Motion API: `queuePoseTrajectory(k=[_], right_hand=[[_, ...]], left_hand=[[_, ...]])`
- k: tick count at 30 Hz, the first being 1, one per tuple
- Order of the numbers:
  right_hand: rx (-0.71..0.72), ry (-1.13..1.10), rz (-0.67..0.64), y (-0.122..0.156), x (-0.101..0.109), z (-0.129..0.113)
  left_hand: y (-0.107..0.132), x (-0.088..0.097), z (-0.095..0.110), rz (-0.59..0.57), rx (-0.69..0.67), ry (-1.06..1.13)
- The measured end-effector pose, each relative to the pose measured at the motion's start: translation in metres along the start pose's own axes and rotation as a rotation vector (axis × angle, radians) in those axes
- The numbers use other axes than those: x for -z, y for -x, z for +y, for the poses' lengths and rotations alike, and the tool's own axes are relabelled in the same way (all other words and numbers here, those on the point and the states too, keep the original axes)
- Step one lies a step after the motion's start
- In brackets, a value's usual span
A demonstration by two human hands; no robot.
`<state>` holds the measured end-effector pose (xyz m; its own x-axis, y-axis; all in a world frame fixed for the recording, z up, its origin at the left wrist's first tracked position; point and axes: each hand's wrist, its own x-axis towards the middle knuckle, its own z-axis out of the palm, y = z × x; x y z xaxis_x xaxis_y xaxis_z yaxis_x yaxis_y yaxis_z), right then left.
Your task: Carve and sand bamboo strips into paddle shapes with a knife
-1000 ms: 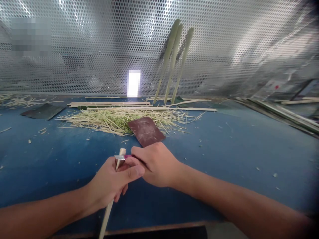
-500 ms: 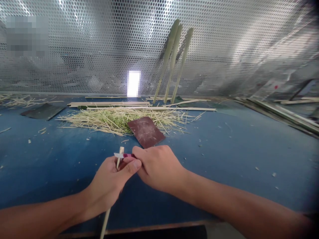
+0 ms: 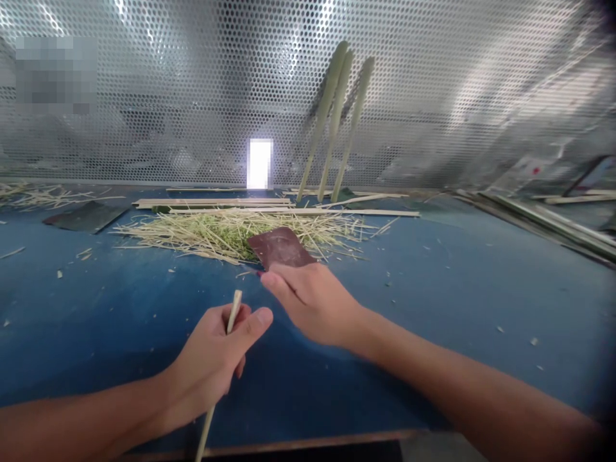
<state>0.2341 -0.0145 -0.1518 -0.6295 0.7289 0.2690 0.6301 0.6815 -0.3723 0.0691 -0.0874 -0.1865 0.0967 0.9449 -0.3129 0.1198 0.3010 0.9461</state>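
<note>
Left hand [image 3: 212,359] closed round a thin bamboo stick [image 3: 234,312], tip up, lower end poking out below the fist. Right hand [image 3: 312,305] just beside it, fingers narrowed, over the near edge of a maroon sandpaper sheet [image 3: 280,247]. Magenta knife handle [image 3: 260,274] at the fingertips, grip hard to confirm from here. Behind: pile of bamboo shavings [image 3: 216,234] on blue surface [image 3: 433,289], three bamboo strips [image 3: 337,109] leaning on perforated metal panel [image 3: 192,96].

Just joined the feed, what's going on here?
A person is working at a blue workbench. The left hand grips a thin bamboo strip, held upright. The right hand, apart from it, holds a magenta-tipped item near a worn brown sheet of sandpaper, which lies against a heap of shavings.
</note>
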Motion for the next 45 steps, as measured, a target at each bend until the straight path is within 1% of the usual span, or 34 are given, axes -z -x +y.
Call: queuePoseTrajectory(k=[2,4,8,11,14,18,21,23,24,26,28,31,34,39,43,45], right_hand=[[0.107,-0.035,-0.062,0.004,-0.005,-0.004],[0.168,-0.014,-0.087,0.007,-0.008,-0.007],[0.181,0.017,-0.101,0.009,-0.010,-0.007],[0.182,0.062,-0.097,0.009,-0.011,-0.006],[0.139,0.175,-0.048,0.011,-0.014,-0.008],[0.035,0.331,-0.008,0.012,-0.018,-0.015],[-0.064,0.418,0.064,0.006,-0.015,-0.013],[-0.121,0.407,0.120,0.001,-0.009,-0.008],[-0.129,0.359,0.129,-0.001,-0.007,-0.006],[-0.095,0.200,0.103,-0.003,-0.002,-0.003],[-0.010,0.030,0.032,-0.001,0.000,-0.003],[0.126,-0.075,-0.070,0.005,-0.001,-0.006],[0.186,-0.053,-0.122,0.009,-0.004,-0.007],[0.203,0.028,-0.105,0.009,-0.007,-0.005],[0.206,0.051,-0.117,0.008,-0.008,-0.004],[0.208,0.104,-0.106,0.007,-0.009,-0.004]], left_hand=[[-0.001,0.001,-0.003,-0.004,-0.032,0.022],[-0.001,0.002,-0.005,-0.017,-0.068,0.029],[-0.001,0.003,-0.006,-0.041,-0.112,0.029],[-0.002,0.003,-0.006,-0.034,-0.107,0.019],[-0.004,0.002,-0.005,-0.002,-0.098,0.022],[-0.005,0.001,-0.004,0.025,-0.121,0.010],[0.000,0.000,-0.003,0.072,-0.065,-0.023],[0.004,0.000,-0.001,0.076,-0.026,-0.043],[0.006,0.000,-0.001,0.069,-0.024,-0.053],[0.008,0.001,0.000,0.046,-0.039,-0.070],[0.008,0.001,0.000,0.041,-0.043,-0.065],[0.007,0.001,-0.001,0.028,-0.051,-0.045],[0.006,0.001,0.000,0.018,-0.081,-0.040],[0.004,0.000,0.000,0.019,-0.099,-0.028],[0.003,-0.001,-0.004,0.029,-0.132,-0.010],[0.003,-0.002,-0.006,0.028,-0.142,0.025]])
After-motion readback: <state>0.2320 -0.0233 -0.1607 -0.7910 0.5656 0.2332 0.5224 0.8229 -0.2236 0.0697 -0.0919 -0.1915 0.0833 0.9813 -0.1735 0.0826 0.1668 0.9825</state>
